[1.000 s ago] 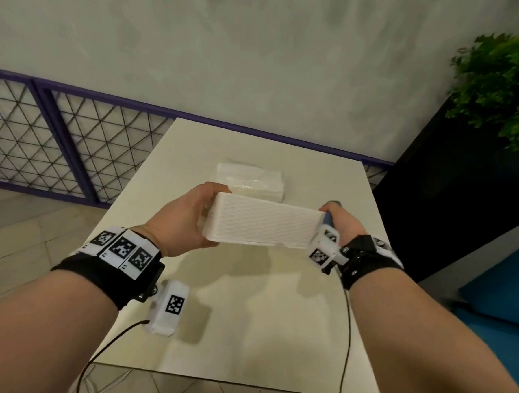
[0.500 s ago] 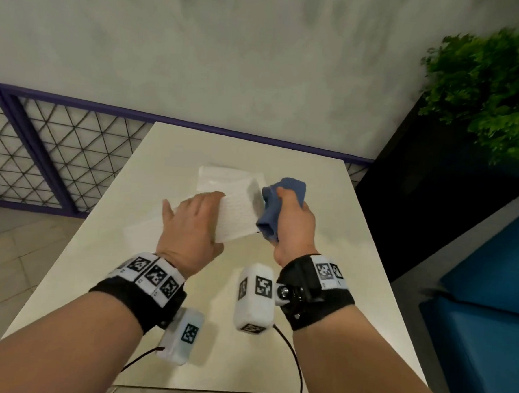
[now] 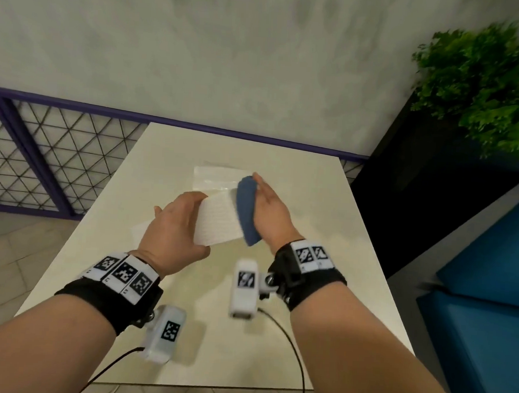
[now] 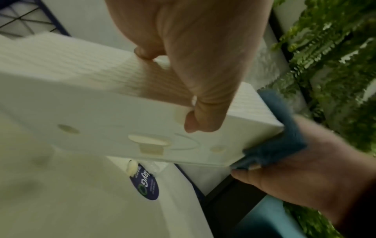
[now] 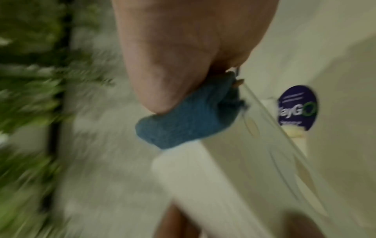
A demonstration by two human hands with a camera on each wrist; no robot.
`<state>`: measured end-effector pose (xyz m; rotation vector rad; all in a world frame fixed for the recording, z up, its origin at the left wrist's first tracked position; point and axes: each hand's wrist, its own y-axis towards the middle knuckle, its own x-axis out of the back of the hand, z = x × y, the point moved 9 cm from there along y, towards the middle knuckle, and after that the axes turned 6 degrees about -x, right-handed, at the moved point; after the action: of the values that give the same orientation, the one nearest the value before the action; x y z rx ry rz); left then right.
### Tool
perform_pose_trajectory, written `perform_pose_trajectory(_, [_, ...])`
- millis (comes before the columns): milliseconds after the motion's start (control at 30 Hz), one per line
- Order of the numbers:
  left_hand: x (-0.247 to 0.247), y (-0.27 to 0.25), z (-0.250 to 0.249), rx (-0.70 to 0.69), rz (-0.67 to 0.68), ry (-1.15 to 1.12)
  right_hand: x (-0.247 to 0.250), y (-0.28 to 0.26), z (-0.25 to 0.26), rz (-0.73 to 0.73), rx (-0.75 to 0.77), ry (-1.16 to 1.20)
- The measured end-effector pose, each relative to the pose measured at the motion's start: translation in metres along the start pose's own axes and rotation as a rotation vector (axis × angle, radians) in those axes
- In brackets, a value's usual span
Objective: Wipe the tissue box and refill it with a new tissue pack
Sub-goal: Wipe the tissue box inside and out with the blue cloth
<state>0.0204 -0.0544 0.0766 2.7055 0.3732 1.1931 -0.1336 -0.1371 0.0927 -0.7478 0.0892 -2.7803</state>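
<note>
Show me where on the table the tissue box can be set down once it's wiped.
Bare table lies nearest the person, under and between the wrists, and along the left edge beside the purple railing. The far middle is crowded: the tissue pack lies there, with the left hand holding the tissue box and the right hand pressing the blue cloth against it.

Left hand (image 4: 193,67) grips the white tissue box (image 4: 85,103) from above, thumb curled onto its smooth underside, fingers across the ribbed face. The box hangs tilted above the table (image 4: 61,201). At its right end, the right hand (image 4: 305,173) presses a blue cloth (image 4: 284,136) against the corner. Below lies the tissue pack (image 4: 179,190), purple oval label (image 4: 146,183) showing.
</note>
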Motion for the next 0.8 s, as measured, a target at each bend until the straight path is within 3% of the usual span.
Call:
perform_pose_trajectory(67, [-0.002, -0.005, -0.002, -0.029, 0.028, 0.003, 0.008, 0.010, -0.018, -0.017, -0.149, 0.096])
perform_pose_trajectory(133, [-0.003, -0.004, -0.001, -0.026, 0.029, -0.006, 0.001, 0.007, -0.013, -0.046, -0.177, 0.027])
perform_pose_trajectory(300, [-0.001, 0.004, 0.004, -0.046, -0.027, -0.016, -0.036, -0.028, 0.028, -0.017, 0.059, -0.264])
perform_pose_trajectory(367, [0.003, 0.003, 0.006, -0.032, -0.040, 0.000, -0.029, -0.019, 0.027, -0.010, 0.073, -0.178])
perform_pose_trajectory(533, [0.002, -0.003, 0.004, -0.067, -0.033, -0.022, 0.005, 0.011, -0.008, -0.038, -0.180, 0.049])
perform_pose_trajectory(700, [-0.002, 0.005, 0.011, -0.077, -0.081, -0.027, -0.031, -0.015, 0.029, -0.058, 0.011, -0.260])
perform_pose_trajectory(800, [0.002, 0.002, 0.013, -0.071, -0.135, -0.054, -0.031, -0.017, 0.030, -0.063, 0.082, -0.224])
